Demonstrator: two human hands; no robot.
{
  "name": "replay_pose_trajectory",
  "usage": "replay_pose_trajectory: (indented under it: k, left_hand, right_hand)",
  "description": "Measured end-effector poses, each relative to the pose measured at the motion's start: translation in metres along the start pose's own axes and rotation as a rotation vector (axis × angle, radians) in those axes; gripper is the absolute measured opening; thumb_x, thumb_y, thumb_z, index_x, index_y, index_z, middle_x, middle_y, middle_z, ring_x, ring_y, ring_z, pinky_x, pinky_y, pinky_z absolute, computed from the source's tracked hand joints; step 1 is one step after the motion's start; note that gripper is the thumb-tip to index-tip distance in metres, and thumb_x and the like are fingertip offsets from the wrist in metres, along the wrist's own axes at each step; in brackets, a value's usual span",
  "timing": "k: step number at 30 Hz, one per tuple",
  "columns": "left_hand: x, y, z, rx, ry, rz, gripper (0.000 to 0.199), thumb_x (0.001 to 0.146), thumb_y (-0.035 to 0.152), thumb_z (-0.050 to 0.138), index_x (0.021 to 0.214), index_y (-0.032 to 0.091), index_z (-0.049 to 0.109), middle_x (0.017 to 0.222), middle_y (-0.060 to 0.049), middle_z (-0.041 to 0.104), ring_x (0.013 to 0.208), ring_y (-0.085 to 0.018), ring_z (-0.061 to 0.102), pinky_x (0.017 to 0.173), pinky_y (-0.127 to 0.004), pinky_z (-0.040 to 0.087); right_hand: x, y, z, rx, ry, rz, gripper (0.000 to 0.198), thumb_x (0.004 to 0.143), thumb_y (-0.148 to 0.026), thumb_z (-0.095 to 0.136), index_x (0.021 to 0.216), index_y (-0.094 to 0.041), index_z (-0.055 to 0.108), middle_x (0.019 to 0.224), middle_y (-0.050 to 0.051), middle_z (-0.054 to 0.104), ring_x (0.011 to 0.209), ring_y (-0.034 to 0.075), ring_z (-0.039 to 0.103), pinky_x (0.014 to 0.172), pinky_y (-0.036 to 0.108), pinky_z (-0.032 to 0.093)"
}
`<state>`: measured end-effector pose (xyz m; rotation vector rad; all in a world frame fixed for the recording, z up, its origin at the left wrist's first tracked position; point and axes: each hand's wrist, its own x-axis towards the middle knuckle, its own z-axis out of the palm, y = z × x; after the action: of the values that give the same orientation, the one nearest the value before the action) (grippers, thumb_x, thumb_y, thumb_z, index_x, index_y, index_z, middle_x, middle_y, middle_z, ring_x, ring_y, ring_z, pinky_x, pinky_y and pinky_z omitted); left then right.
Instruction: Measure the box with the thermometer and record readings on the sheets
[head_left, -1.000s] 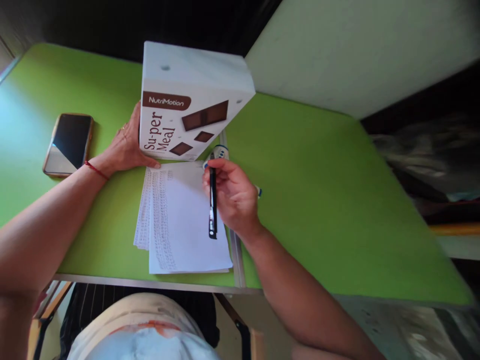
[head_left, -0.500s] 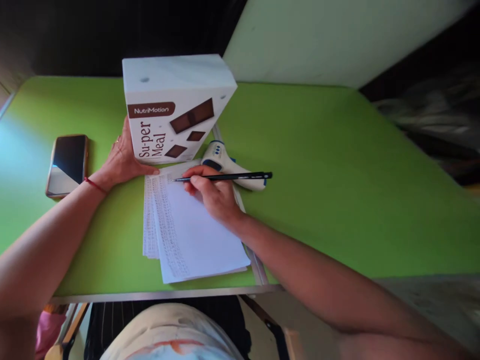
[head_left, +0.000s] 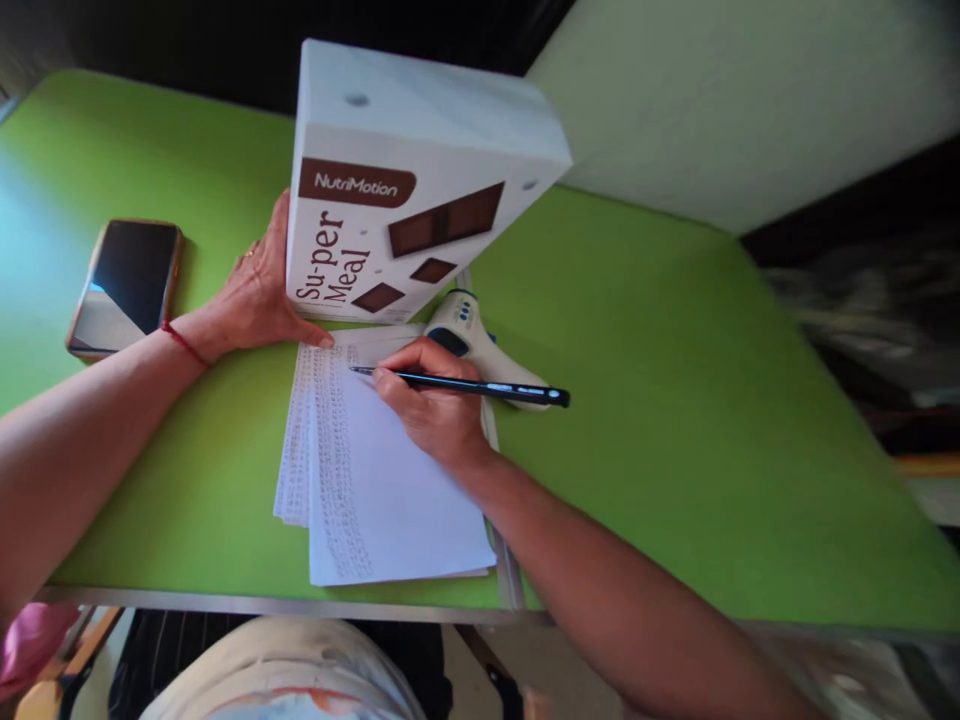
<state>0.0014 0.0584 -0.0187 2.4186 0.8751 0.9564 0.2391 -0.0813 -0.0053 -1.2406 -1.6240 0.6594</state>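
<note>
My right hand (head_left: 439,405) holds a black pen (head_left: 487,387) in a writing grip, its tip near the top of the sheets of paper (head_left: 409,500). Columns of small handwriting fill the left part of the top sheet, and more written paper sticks out beneath it. My left hand (head_left: 259,290) lies on the table with its thumb stretched onto the paper's upper left edge. Its other fingers reach along the left side of a white NutriMotion box (head_left: 427,110), partly hidden by it. The box stands upright behind the paper.
A white and blue handheld thermometer (head_left: 480,345) lies right of the box, partly behind my right hand. The phone (head_left: 127,285) rests on the left of the green table (head_left: 675,420). A pale wall (head_left: 750,100) rises behind.
The view has tilted and shifted, so the box looks larger and farther right. The pen has turned slightly, its back end now lower, with its tip still by the written columns. My left hand stays put.
</note>
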Motion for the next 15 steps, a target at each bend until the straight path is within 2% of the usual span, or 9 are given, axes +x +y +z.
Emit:
replay_pose_trajectory:
  k: [3, 5, 11, 15]
  left_hand:
    - [0.001, 0.009, -0.001, 0.020, -0.001, -0.099, 0.127, 0.046, 0.093, 0.086, 0.148, 0.029, 0.046, 0.162, -0.015, 0.045, 0.146, -0.055, 0.045, 0.116, -0.072, 0.044]
    - [0.002, 0.014, -0.002, 0.024, -0.008, -0.116, 0.128, 0.043, 0.096, 0.084, 0.144, 0.027, 0.047, 0.163, -0.018, 0.043, 0.146, -0.055, 0.046, 0.117, -0.073, 0.043]
    - [0.006, 0.013, -0.004, -0.002, -0.007, -0.088, 0.120, 0.044, 0.096, 0.084, 0.141, 0.032, 0.052, 0.157, -0.011, 0.052, 0.144, -0.052, 0.049, 0.116, -0.071, 0.046]
    - [0.005, 0.012, -0.003, 0.017, -0.014, -0.099, 0.124, 0.045, 0.097, 0.083, 0.145, 0.031, 0.049, 0.159, -0.014, 0.049, 0.147, -0.053, 0.046, 0.118, -0.072, 0.044]
  right_hand:
    - [-0.001, 0.001, -0.001, -0.030, -0.014, -0.038, 0.014, 0.085, -0.030, 0.064, 0.072, -0.025, 0.062, 0.062, -0.004, 0.063, 0.054, 0.013, 0.056, 0.054, 0.027, 0.050]
    - [-0.002, 0.002, 0.000, -0.041, -0.010, -0.041, 0.014, 0.086, -0.029, 0.064, 0.072, -0.025, 0.062, 0.063, -0.004, 0.064, 0.056, 0.014, 0.057, 0.055, 0.028, 0.051]
    - [-0.002, 0.003, 0.003, -0.051, 0.014, -0.048, 0.015, 0.085, -0.029, 0.064, 0.071, -0.025, 0.062, 0.063, -0.004, 0.064, 0.057, 0.014, 0.057, 0.057, 0.028, 0.050]
    - [-0.002, 0.002, 0.003, -0.056, -0.002, -0.061, 0.015, 0.087, -0.028, 0.064, 0.073, -0.026, 0.061, 0.064, -0.004, 0.063, 0.058, 0.014, 0.056, 0.058, 0.028, 0.050]
